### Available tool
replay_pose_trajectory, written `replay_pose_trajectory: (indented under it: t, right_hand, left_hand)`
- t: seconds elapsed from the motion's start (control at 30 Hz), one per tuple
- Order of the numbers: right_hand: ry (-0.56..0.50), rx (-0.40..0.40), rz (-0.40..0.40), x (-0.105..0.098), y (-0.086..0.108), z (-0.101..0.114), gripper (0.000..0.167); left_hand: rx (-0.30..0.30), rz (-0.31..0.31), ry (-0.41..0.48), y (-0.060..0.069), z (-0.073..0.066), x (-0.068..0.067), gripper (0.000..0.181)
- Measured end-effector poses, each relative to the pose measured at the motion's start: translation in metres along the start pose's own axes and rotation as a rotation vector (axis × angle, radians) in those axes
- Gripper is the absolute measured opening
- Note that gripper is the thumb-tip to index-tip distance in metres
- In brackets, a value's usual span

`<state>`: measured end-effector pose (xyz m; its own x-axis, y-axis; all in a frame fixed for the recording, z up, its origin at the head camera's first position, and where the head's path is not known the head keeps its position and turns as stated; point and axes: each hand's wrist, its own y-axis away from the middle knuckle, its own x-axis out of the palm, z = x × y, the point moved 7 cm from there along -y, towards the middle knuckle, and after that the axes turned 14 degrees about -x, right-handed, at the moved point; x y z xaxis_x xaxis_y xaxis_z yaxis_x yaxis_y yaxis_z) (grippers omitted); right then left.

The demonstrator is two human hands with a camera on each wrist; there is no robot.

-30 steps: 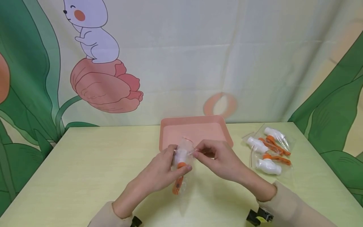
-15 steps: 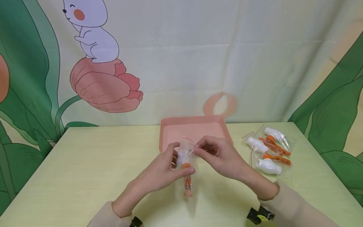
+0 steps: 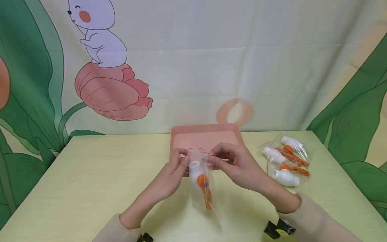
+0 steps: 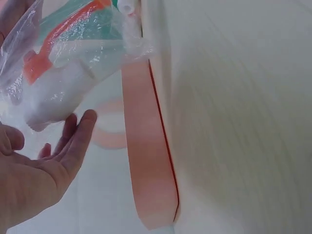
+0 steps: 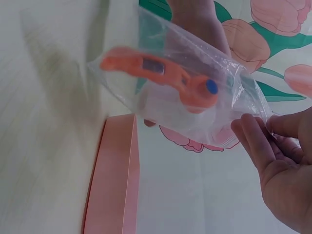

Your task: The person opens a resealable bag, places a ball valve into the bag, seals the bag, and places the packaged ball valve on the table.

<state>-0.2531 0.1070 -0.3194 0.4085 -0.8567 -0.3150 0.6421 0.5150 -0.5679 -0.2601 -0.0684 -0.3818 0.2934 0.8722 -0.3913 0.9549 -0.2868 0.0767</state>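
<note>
A white ball valve (image 3: 195,170) with an orange lever handle (image 3: 207,196) hangs inside a clear zip bag (image 3: 196,154) above the table. With thumb and fingers, my left hand (image 3: 171,176) pinches the upper left edge of the bag. My right hand (image 3: 237,166) pinches the upper right edge, near the red seal line. In the left wrist view, the valve body (image 4: 57,96) sits tilted in the plastic above my left fingers. The right wrist view has the orange handle (image 5: 161,69) facing the camera through the bag, with the right fingertips at the bag's mouth end.
Behind the hands lies a pink tray (image 3: 208,128), partly covered by them. Several more bagged white valves (image 3: 285,177) with orange handles lie on the right side of the pale table (image 3: 99,181). A printed curtain (image 3: 187,67) hangs along the table's back edge.
My left hand has shifted from around the valve to the bag's upper edge. The valve now hangs free, its handle swung to the right, and the bag's top is spread wider between both hands.
</note>
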Motion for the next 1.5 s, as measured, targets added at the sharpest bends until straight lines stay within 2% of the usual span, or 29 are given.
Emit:
replay_pose_trajectory:
  t: [0.13, 0.23, 0.4, 0.6, 0.77, 1.0, 1.2, 1.5]
  right_hand:
    - [-0.033, -0.023, -0.007, 0.000, 0.000, 0.003, 0.003]
    - [-0.043, -0.032, -0.014, -0.002, 0.000, 0.003, 0.003]
    - [-0.066, -0.015, -0.034, -0.004, 0.000, 0.003, 0.004]
    - [-0.048, -0.006, -0.063, -0.010, 0.002, 0.002, 0.005]
    - [-0.037, 0.010, -0.080, -0.015, 0.004, 0.001, 0.005]
    - [0.010, 0.030, -0.080, -0.022, 0.006, -0.003, 0.007]
    - [0.031, 0.028, -0.085, -0.027, 0.007, -0.007, 0.015]
    - [0.205, 0.002, -0.051, -0.035, 0.009, -0.013, 0.023]
  left_hand:
    - [0.015, -0.028, 0.124, -0.002, -0.001, -0.004, 0.016]
    - [0.007, -0.046, 0.185, -0.003, -0.001, -0.006, 0.015]
    - [0.005, -0.067, 0.238, -0.004, 0.000, -0.010, 0.013]
    - [0.017, -0.053, 0.290, -0.004, 0.000, -0.012, 0.012]
    - [0.024, -0.053, 0.303, -0.004, 0.001, -0.013, 0.014]
    - [0.043, -0.100, 0.289, -0.002, -0.002, -0.017, 0.016]
    - [0.056, -0.111, 0.280, -0.001, -0.006, -0.020, 0.012]
    - [0.088, -0.135, 0.236, 0.003, -0.009, -0.024, 0.010]
